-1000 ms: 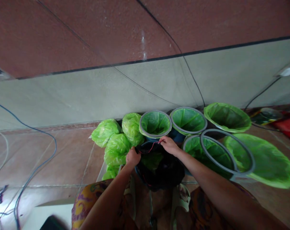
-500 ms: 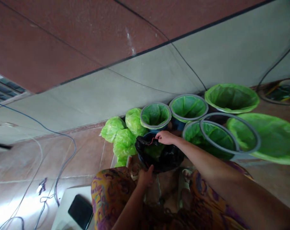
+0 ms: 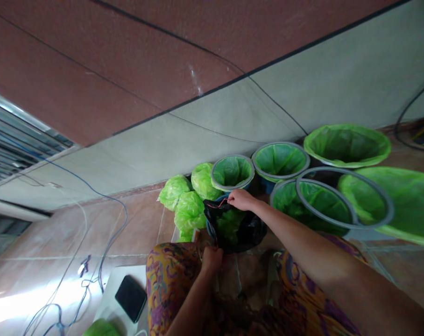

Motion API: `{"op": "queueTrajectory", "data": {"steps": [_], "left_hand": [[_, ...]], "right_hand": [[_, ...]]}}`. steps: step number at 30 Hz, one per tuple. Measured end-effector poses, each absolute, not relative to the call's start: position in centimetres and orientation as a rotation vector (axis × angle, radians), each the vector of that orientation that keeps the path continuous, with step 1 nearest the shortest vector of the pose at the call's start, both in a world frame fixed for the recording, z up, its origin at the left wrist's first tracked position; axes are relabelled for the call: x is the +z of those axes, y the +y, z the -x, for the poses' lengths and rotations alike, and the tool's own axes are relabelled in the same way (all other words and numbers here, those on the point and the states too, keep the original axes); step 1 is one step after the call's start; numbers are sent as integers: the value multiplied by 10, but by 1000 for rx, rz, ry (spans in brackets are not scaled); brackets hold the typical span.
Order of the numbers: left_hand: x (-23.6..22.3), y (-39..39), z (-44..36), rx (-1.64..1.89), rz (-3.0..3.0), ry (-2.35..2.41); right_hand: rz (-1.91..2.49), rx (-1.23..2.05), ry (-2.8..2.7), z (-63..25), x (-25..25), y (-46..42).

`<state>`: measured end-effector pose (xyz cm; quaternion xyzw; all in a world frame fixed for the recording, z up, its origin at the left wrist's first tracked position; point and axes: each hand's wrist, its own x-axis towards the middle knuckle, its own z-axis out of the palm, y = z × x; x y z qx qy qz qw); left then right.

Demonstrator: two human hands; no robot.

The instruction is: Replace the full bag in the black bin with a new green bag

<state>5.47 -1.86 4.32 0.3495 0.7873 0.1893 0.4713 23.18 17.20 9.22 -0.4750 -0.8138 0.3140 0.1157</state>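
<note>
A black plastic bag point(image 3: 249, 231) with a thin red drawstring lines a small bin in front of me, with green material showing inside. My right hand point(image 3: 240, 199) pinches the far rim of the black bag, fingers closed on it. My left hand point(image 3: 212, 258) grips the bag's near rim, fingers curled over the edge. Both forearms reach forward over my patterned clothing point(image 3: 170, 280).
Several bins lined with green bags point(image 3: 233, 171) and grey rings point(image 3: 345, 196) stand to the right along the wall. Tied green bags point(image 3: 186, 210) lie to the left. Cables point(image 3: 103, 242) run over the tiled floor. A dark phone point(image 3: 130, 297) rests on a white surface lower left.
My left hand has moved from the bag's left rim down to its near rim. The right hand stays on the far rim. The view has swung left, bringing the phone into sight.
</note>
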Motion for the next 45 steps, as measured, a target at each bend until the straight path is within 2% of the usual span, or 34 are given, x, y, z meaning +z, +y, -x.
{"op": "queueTrajectory", "data": {"steps": [4, 8, 12, 15, 24, 29, 33, 36, 41, 45], "left_hand": [[88, -8, -46, 485, -892, 1923], [148, 8, -42, 756, -999, 1830], [196, 28, -42, 954, -1342, 1802], [207, 49, -43, 1043, -1478, 1781], [188, 119, -47, 1092, -1288, 1579], [173, 148, -55, 1061, -1353, 1550], [151, 152, -56, 1162, -1082, 1534], [130, 144, -56, 1098, -897, 1457], [104, 134, -66, 901, -1262, 1327], [93, 135, -70, 802, -1387, 1440]], "right_hand": [[1332, 823, -2188, -232, 105, 177], [1189, 784, -1964, -233, 120, 180], [1073, 841, -1774, -231, 130, 180], [1002, 995, -1628, -228, 134, 177], [1086, 1557, -1477, -200, 124, 153], [903, 1946, -1534, -188, 114, 145], [988, 1920, -1446, -190, 109, 154], [1072, 1886, -1265, -199, 108, 166], [1043, 1924, -1111, -209, 113, 173], [1030, 1928, -1093, -206, 112, 171]]}}
